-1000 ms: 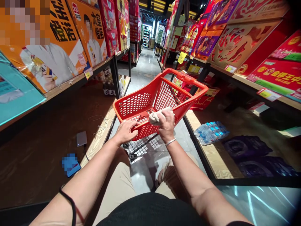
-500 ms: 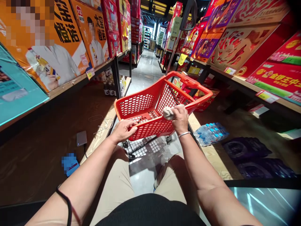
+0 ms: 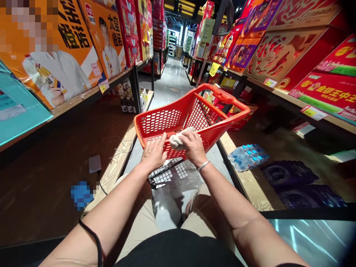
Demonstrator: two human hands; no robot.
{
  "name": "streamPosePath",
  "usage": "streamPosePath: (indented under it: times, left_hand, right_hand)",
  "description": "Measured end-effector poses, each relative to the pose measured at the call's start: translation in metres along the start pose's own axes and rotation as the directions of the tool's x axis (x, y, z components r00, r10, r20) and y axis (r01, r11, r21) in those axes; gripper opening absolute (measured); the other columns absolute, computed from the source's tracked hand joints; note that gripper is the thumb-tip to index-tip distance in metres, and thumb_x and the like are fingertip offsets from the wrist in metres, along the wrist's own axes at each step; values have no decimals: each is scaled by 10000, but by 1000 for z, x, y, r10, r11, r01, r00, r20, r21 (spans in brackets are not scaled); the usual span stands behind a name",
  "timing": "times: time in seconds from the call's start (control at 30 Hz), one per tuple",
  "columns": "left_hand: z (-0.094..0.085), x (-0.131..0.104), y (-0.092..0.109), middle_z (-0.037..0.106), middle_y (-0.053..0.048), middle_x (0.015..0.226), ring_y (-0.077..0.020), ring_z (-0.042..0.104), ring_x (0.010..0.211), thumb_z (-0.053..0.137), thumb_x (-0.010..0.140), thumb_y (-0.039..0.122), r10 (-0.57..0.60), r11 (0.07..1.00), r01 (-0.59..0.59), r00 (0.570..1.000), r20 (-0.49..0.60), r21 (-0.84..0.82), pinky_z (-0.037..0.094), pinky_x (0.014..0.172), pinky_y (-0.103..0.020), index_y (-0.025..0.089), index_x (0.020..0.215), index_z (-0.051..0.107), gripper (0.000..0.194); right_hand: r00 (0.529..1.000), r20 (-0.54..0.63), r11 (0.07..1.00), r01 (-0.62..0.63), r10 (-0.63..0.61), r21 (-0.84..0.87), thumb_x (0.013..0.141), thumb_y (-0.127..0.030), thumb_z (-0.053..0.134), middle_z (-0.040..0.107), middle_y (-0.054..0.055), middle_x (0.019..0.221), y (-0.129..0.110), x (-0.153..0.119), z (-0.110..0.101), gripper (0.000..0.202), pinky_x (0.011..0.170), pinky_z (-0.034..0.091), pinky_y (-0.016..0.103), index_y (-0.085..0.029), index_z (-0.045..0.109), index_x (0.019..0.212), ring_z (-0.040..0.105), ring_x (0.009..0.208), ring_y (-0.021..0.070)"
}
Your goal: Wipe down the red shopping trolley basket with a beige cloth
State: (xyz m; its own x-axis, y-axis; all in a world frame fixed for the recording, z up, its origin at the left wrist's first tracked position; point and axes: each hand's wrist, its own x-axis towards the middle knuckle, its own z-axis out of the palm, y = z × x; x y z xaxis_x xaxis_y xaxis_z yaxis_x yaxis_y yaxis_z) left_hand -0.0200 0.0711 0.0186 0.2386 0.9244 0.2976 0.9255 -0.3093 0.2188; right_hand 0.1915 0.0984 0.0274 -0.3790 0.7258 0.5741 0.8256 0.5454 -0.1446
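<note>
A red shopping cart (image 3: 164, 118) with a latticed basket stands in front of me, its handle toward the upper right. My right hand (image 3: 194, 146) grips a whitish cloth (image 3: 178, 140) against the near rim of the basket. To its left, my left hand (image 3: 154, 154) lies over the same rim near the corner, its fingers stretched out and pointing into the basket. It holds nothing that I can see. The basket has no goods visible in it.
Shelves with orange boxes (image 3: 75, 48) and red boxes (image 3: 328, 89) flank the aisle. Low on the right lies a pack of bottled water (image 3: 248, 157). A power bank (image 3: 95, 164) and a cable lie on the left lower shelf. The tiled aisle (image 3: 174, 68) runs ahead.
My right hand has moved left along the rim with the cloth, closer to my left hand. My left hand has shifted slightly right, its fingers now reaching over the rim.
</note>
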Motion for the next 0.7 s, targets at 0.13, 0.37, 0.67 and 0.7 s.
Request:
streamPosePath:
  times: [0.13, 0.37, 0.67, 0.7]
  left_hand:
    - [2, 2, -12, 530, -154, 1437, -342, 480, 1310, 505, 912, 399, 25, 999, -26, 999, 36, 21, 370, 1083, -487, 188, 1575, 283, 730]
    - [6, 14, -11, 581, -118, 1277, -309, 516, 1203, 493, 919, 391, 58, 997, -58, 998, 14, 41, 387, 1012, -454, 268, 1566, 336, 677]
    - [10, 18, -15, 571, -103, 1230, -294, 509, 1152, 494, 917, 367, 74, 996, -75, 997, 9, 56, 386, 988, -443, 323, 1570, 337, 673]
    - [10, 18, -14, 569, -101, 1226, -292, 509, 1153, 497, 917, 366, 77, 995, -78, 997, 7, 64, 386, 989, -441, 334, 1568, 341, 670]
  right_hand:
    - [940, -250, 968, -247, 231, -33, 731, 12, 480, 582, 77, 1320, 58, -4, -5, 600, 1062, 371, 477, -260, 675, 1230, 416, 1232, 278]
    - [919, -309, 968, -246, 247, 40, 708, -40, 515, 469, 115, 1386, 41, -25, 57, 620, 1074, 412, 487, -228, 623, 1289, 398, 1233, 299]
    - [983, -154, 995, -99, 96, -8, 829, -63, 558, 537, 62, 1323, 47, -38, 74, 459, 1084, 406, 459, -308, 686, 1195, 412, 1213, 269]
    - [986, -141, 995, -93, 89, -22, 844, -72, 559, 548, 56, 1308, 50, -42, 76, 434, 1065, 422, 447, -316, 696, 1175, 416, 1195, 266]
